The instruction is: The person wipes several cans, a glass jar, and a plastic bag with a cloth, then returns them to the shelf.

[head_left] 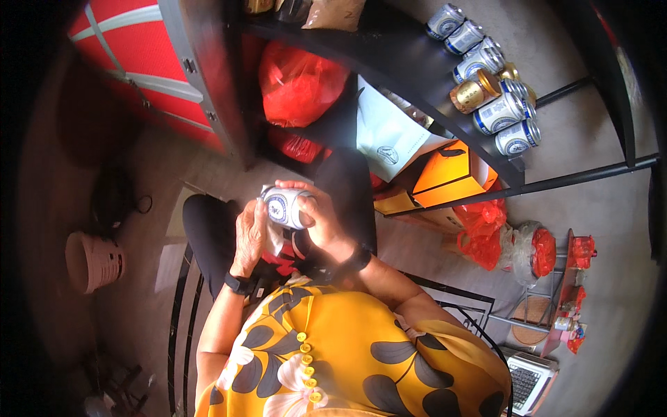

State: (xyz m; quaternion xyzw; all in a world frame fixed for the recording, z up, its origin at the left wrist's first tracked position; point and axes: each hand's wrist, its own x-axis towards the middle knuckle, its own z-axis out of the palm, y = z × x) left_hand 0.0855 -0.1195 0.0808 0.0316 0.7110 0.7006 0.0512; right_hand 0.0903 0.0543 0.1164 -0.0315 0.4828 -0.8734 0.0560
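Observation:
A white and silver drinks can (284,207) with a blue emblem lies on its side between my hands, above my lap. My right hand (324,216) grips its right end, thumb on the near side and fingers over the far side. My left hand (251,232) presses against the left end, fingers extended, with a white cloth or tissue (274,238) hanging below between hand and can. The left fingertips are partly hidden behind the can.
Similar cans (501,113) and a gold-lidded jar (474,91) stand on a black shelf unit (396,47). Lower shelves hold a red plastic bag (299,83), a pale blue bag (388,135) and an orange box (448,174). A pink bucket (94,262) is at left.

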